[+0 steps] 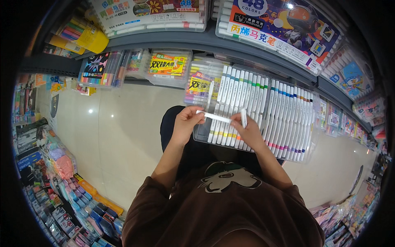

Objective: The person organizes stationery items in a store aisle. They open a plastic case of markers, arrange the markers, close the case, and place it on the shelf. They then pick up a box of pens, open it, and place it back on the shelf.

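Observation:
A white marker pen lies level between my two hands, above the left part of an opened clear plastic marker case. My left hand pinches its left end between thumb and fingers. Its right end is in the fingertips of my right hand, where a second white piece stands up between the fingers; whether it is a cap or another marker I cannot tell. Rows of white markers with coloured bands fill much of the case, and more rows fill its right half. One loose marker lies at the upper left.
Beyond the case runs a dark shelf edge with large marker sets above it. Boxed markers stand on the lower shelf, and a yellow pen tub at upper left. Packed goods line the lower left.

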Demonstrator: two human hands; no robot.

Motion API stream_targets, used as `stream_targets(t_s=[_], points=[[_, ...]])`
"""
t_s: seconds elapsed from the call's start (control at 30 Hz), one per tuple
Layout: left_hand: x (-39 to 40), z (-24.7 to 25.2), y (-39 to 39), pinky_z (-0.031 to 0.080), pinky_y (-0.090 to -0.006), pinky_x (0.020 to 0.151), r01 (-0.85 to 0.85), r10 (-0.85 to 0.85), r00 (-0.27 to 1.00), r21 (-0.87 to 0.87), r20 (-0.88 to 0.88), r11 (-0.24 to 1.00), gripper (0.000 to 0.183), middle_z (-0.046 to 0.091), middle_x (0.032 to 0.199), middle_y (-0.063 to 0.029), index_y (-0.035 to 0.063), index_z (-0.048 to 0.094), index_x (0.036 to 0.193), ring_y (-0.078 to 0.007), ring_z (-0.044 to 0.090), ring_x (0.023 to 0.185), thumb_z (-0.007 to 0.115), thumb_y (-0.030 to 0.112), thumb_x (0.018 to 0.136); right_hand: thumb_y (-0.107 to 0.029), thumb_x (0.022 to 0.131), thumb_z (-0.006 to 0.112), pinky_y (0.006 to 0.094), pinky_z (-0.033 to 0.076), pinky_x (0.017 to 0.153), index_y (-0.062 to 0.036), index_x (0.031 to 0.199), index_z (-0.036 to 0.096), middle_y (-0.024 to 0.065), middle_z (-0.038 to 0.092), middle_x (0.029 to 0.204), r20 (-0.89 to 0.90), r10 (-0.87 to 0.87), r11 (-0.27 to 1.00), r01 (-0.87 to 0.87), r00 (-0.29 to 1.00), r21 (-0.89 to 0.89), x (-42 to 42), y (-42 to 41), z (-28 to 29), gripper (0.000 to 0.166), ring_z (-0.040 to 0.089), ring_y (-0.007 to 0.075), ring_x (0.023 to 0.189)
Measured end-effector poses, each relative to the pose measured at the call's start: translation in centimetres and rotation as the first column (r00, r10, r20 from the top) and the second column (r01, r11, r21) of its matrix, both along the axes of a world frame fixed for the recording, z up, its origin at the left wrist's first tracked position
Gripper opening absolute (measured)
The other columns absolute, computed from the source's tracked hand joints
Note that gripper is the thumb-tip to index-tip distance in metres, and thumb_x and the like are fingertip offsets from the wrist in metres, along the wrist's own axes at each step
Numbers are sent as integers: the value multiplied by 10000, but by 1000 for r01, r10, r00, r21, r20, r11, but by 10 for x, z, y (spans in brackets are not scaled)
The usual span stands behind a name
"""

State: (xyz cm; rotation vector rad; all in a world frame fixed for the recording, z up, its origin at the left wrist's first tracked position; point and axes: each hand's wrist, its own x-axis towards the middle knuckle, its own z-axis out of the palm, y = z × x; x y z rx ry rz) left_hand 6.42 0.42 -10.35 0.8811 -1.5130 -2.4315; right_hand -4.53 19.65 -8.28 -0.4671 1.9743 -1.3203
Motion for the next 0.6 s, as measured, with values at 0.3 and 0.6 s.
stream_targets(t_s=[0.3,0.6], points=[[37,0,26,464,-322,532,270,-122,963,-871,241,411,212,570,632,-74,72,544,845,-236,580,589,679,93,683,-248,772,625,374,467,686,-79,1027,560,140,614,837,-229,311,930,-246,922,273,-33,-72,-13,313,604,308,783],[38,-9,41,466,-354,578,196,-148,976,-944,161,267,243,573,671,-74,68,555,870,-258,573,634,676,48,661,-222,726,653,370,472,736,-86,950,616,97,524,950,-518,450,892,-331,728,309,-28,-82,-40,265,567,278,867]])
